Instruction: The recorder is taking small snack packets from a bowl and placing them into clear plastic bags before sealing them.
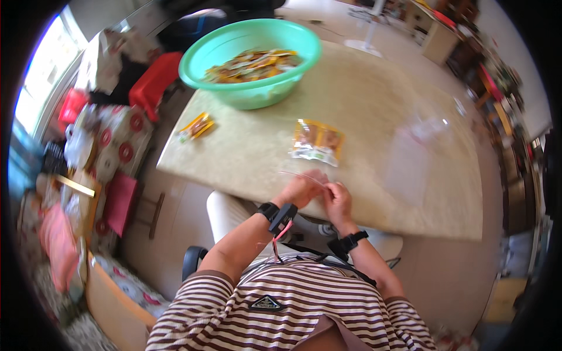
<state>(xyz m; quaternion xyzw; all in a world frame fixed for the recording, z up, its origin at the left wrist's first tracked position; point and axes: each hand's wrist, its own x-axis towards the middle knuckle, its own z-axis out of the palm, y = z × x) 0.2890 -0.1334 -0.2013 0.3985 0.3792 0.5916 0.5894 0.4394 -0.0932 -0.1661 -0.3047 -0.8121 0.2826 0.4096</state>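
At the table's near edge, my left hand (303, 188) and my right hand (338, 202) are close together, both on a thin clear plastic bag (303, 174) seen almost edge-on. The fingers partly hide it. Just beyond them lie two yellow-edged snack packets (318, 140) side by side, with brown food showing through. One more small yellow packet (196, 126) lies near the table's left edge. A large green plastic basin (254, 94) at the far left of the table holds many similar packets (254, 66).
Clear plastic bags (408, 162) lie flat on the right part of the pale table (364, 101). To the left stand a sofa with a patterned cover (116, 140) and a red-covered seat (153, 83). A white stand (364, 46) is on the floor beyond the table.
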